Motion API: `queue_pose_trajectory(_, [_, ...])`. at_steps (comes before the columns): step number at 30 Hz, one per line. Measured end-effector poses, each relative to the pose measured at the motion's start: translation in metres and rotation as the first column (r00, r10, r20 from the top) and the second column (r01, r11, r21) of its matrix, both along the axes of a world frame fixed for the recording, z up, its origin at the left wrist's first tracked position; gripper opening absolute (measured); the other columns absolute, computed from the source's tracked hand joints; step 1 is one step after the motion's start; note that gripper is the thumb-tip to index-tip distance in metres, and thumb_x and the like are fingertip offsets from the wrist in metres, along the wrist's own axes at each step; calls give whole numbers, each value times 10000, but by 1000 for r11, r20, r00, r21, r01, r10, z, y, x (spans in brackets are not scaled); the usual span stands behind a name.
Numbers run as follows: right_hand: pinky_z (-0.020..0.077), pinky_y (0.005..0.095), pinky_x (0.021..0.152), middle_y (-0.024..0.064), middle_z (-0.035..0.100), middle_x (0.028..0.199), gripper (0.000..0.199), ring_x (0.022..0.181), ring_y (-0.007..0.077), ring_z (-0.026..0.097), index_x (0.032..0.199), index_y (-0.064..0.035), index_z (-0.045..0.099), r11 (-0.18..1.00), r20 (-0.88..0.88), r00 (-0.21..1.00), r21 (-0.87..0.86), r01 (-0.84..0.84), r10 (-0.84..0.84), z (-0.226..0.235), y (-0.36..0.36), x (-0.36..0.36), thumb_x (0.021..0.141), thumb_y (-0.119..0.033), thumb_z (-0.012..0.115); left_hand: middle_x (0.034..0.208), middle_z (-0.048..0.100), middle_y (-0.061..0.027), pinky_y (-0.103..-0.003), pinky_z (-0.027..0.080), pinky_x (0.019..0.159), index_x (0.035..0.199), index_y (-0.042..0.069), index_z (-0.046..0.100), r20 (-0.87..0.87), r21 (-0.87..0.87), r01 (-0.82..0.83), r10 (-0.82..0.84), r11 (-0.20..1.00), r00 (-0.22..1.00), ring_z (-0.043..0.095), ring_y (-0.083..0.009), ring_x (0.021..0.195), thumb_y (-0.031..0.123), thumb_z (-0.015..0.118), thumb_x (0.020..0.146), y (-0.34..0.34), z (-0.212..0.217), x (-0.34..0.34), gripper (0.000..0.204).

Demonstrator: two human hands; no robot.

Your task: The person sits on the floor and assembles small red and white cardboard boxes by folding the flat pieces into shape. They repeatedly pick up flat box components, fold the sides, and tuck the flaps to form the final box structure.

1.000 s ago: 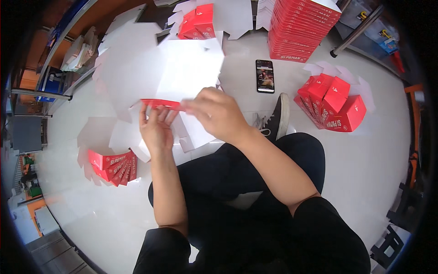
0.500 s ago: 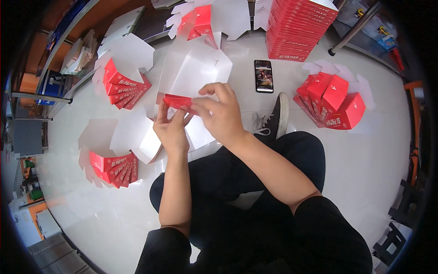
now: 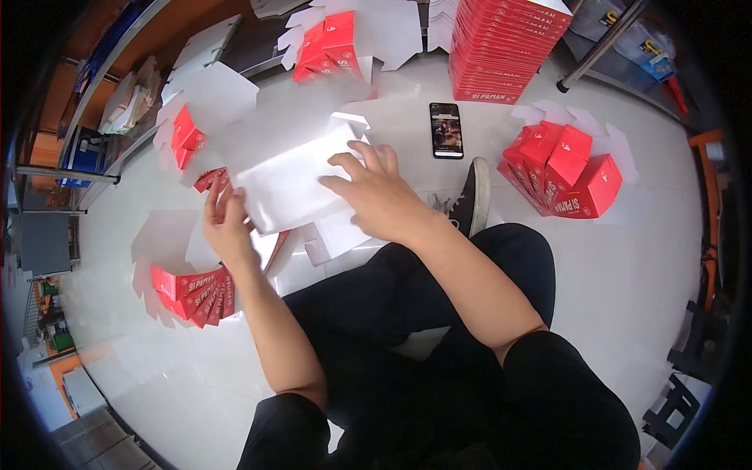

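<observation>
A part-folded cardboard box (image 3: 290,176), white inside and red outside, lies tilted in front of me, its far side smeared by motion. My left hand (image 3: 231,231) grips the left end of it, fingers and thumb closed at the edge by a small red corner. Over its right part hovers or rests my right hand (image 3: 384,192), fingers spread and curved; whether the fingertips touch the cardboard I cannot tell. More white cardboard (image 3: 337,235) shows beneath the box, close to my legs.
Fanned clusters of red boxes stand at near left (image 3: 196,294), far left (image 3: 186,137), the back (image 3: 327,47) and right (image 3: 568,168). A tall stack of red cartons (image 3: 509,51) is behind a phone (image 3: 446,129). My dark shoe (image 3: 475,196) and a metal shelf leg (image 3: 576,74) are at right.
Both hands held a red flap together; now they are apart, the left moved left and nearer me. The box has turned and shifted left, covering part of the far-left cluster.
</observation>
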State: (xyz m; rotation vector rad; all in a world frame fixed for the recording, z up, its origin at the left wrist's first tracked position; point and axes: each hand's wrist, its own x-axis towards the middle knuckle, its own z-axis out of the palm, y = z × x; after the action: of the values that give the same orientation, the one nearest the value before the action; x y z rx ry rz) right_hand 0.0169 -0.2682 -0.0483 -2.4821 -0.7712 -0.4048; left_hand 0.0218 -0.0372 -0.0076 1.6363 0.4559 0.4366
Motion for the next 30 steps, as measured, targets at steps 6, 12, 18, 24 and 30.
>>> queue_pose_trajectory(6, [326, 564, 1102, 113, 666, 1183, 308, 1282, 316, 517, 1206, -84, 653, 982, -446, 875, 55, -183, 188, 30, -4, 4, 899, -66, 641, 1373, 559, -196, -435, 573, 916, 1470, 24, 431, 137, -402, 97, -45, 910, 990, 611, -338, 1204, 354, 688, 917, 51, 0, -6, 693])
queue_pose_trajectory(12, [482, 330, 975, 117, 688, 1167, 256, 1088, 198, 645, 1228, -8, 619, 420, -367, 683, 902, 96, 632, 31, 13, -2, 976, -14, 574, 1237, 663, -204, -406, 483, 1043, 1344, -19, 590, 200, 439, 478, -602, 761, 773, 630, -289, 1195, 167, 819, 812, 12, -15, -9, 609])
queue_pose_trajectory(18, [528, 290, 833, 84, 727, 1012, 173, 927, 125, 674, 1085, 21, 687, 360, -434, 773, 889, 284, 462, 20, 3, 15, 929, -53, 673, 1024, 755, -144, -282, 545, 838, 1154, -29, 726, 56, 205, 339, -357, 918, 932, 687, -147, 930, 57, 862, 761, -33, -18, -15, 424])
queue_pose_trajectory(24, [540, 266, 742, 89, 729, 917, 121, 806, 120, 675, 978, 40, 691, 235, -380, 871, 919, 317, 311, 37, -11, 16, 892, -34, 730, 1020, 752, -143, -266, 553, 811, 1154, -34, 724, 11, 326, 368, -392, 871, 920, 685, -139, 899, 58, 862, 771, -41, -12, -16, 417])
queue_pose_trajectory(30, [529, 292, 707, 86, 710, 887, 134, 778, 125, 660, 948, 6, 668, 448, -509, 826, 814, 369, 243, 9, -1, 19, 905, -109, 722, 1041, 741, -168, -284, 577, 813, 1189, -71, 689, 68, 183, 322, -339, 929, 938, 695, -161, 929, 57, 844, 803, -51, -15, -15, 435])
